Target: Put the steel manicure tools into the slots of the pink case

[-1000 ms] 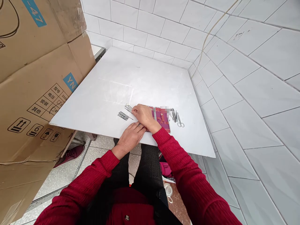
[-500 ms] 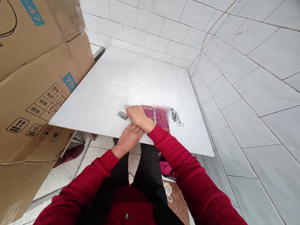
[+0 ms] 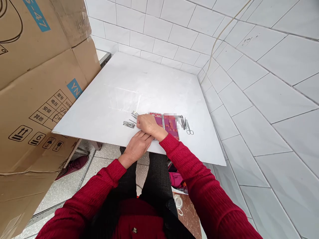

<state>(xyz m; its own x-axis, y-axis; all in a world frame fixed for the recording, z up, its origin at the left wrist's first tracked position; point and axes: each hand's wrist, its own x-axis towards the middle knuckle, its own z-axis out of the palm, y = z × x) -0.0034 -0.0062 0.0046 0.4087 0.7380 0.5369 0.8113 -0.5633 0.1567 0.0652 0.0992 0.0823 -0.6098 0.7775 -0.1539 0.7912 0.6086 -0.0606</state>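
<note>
1. right hand is curled inward; its hold cannot be told.
2. left hand is partly covered by it; hold also unclear.
3. manicure case is spread right of both grips, nail clippers left.

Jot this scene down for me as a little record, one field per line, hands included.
Surface: white tabletop
Open case: purple inside
Right hand: curled at the case's left side, fingertips hidden
Left hand: just nearer the tabletop's front edge
Left of case: small metal tools
Right of case: scissors
Far left: cardboard box
</note>
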